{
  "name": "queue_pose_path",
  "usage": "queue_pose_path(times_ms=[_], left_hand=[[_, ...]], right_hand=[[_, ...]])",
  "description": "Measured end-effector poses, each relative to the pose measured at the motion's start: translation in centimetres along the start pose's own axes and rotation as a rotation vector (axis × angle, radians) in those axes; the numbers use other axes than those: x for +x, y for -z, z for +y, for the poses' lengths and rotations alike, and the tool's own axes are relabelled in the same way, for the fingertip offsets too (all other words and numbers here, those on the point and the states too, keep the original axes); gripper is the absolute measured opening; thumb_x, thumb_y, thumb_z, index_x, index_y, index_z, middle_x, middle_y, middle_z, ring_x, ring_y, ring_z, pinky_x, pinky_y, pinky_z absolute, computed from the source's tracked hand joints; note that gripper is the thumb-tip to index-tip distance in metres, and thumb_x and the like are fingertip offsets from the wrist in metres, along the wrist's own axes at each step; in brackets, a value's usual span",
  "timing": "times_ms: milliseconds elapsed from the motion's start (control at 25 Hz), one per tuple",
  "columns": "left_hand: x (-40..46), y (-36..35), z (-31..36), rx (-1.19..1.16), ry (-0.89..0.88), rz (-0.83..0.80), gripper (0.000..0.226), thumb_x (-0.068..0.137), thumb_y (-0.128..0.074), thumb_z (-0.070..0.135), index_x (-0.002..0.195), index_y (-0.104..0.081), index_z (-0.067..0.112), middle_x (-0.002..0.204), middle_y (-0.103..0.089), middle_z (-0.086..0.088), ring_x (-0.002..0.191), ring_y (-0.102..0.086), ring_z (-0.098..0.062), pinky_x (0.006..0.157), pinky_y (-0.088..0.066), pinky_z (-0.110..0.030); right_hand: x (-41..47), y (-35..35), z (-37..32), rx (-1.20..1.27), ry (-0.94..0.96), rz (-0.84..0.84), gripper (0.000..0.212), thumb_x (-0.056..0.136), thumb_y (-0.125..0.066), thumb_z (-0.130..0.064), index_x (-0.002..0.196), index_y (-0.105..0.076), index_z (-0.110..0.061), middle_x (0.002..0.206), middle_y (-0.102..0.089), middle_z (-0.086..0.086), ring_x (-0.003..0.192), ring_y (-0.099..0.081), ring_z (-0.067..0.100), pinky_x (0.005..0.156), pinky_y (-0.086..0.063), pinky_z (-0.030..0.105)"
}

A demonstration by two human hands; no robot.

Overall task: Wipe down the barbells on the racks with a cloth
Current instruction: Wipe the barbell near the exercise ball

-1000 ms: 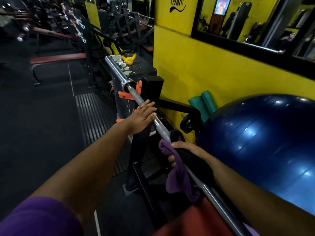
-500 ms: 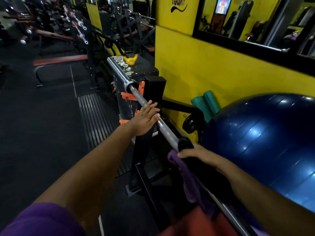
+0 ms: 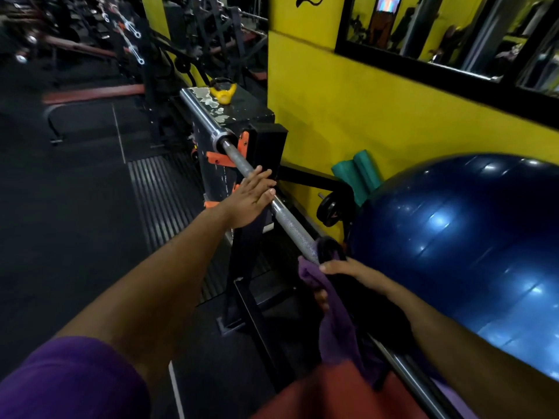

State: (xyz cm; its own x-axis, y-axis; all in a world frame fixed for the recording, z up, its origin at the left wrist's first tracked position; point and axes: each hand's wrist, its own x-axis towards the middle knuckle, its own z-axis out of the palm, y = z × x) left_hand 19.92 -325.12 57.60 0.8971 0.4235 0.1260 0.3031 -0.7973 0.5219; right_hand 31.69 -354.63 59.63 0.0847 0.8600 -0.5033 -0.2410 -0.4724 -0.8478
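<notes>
Filling the right of the view, the blue exercise ball (image 3: 459,252) sits against the yellow wall (image 3: 348,107), with the black rack (image 3: 242,243) and its orange hooks standing left of it and the barbell (image 3: 290,228) running diagonally across the rack from the far sleeve down toward the camera. Half a second ago the cloth sat a little higher on the knurled shaft; now the purple cloth (image 3: 329,309) and the right hand (image 3: 348,273) clenched round it have slid down the bar toward the camera, so more bare knurling shows between the two hands. I judge this a wiping stroke in progress along the near half of the shaft, with the far sleeve beyond the rack probably not yet done. The left hand (image 3: 251,201) has stayed where it was, fingers straight and flat against the bar just below the rack hook, steadying it without gripping. Beyond the rack a black box (image 3: 242,110) with chipped paint carries a small yellow kettlebell (image 3: 223,92) on its top (the only thing resting on it that I can make out). Two green rolls (image 3: 357,173) lean in the corner between wall and ball.
</notes>
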Motion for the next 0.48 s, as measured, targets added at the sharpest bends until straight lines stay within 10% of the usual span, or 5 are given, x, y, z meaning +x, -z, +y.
queue_pose_path(times_ms=[120, 240, 480], left_hand=[[0.0, -0.1, 0.1, -0.024, 0.012, 0.004, 0.048, 0.11, -0.027, 0.043, 0.149, -0.041, 0.018, 0.168, -0.012, 0.004, 0.148, 0.014, 0.001, 0.125, -0.002, -0.055], [0.0, -0.1, 0.1, -0.03, 0.015, 0.003, 0.048, 0.11, -0.027, 0.043, 0.149, -0.041, 0.018, 0.168, -0.012, 0.004, 0.149, 0.014, 0.0, 0.125, -0.001, -0.054], [0.1, 0.0, 0.0, -0.009, 0.008, -0.003, 0.05, 0.109, -0.027, 0.044, 0.149, -0.041, 0.017, 0.169, -0.011, 0.003, 0.153, 0.012, -0.006, 0.126, -0.001, -0.052]], right_hand=[[-3.6, 0.7, 2.5, 0.136, 0.004, -0.143, 0.052, 0.061, -0.089, -0.024, 0.106, -0.071, -0.004, 0.074, -0.065, 0.021, 0.062, -0.066, 0.028, 0.06, -0.057, 0.036], [-2.9, 0.6, 0.9, -0.23, -0.008, 0.088, 0.062, 0.05, -0.083, -0.036, 0.102, -0.062, -0.01, 0.078, -0.068, 0.006, 0.068, -0.066, 0.016, 0.058, -0.052, 0.026], [5.7, -2.5, -6.4, -0.38, 0.111, 0.18, 0.019, 0.077, -0.078, -0.014, 0.091, -0.066, -0.017, 0.08, -0.072, 0.003, 0.068, -0.069, 0.012, 0.065, -0.056, 0.024]])
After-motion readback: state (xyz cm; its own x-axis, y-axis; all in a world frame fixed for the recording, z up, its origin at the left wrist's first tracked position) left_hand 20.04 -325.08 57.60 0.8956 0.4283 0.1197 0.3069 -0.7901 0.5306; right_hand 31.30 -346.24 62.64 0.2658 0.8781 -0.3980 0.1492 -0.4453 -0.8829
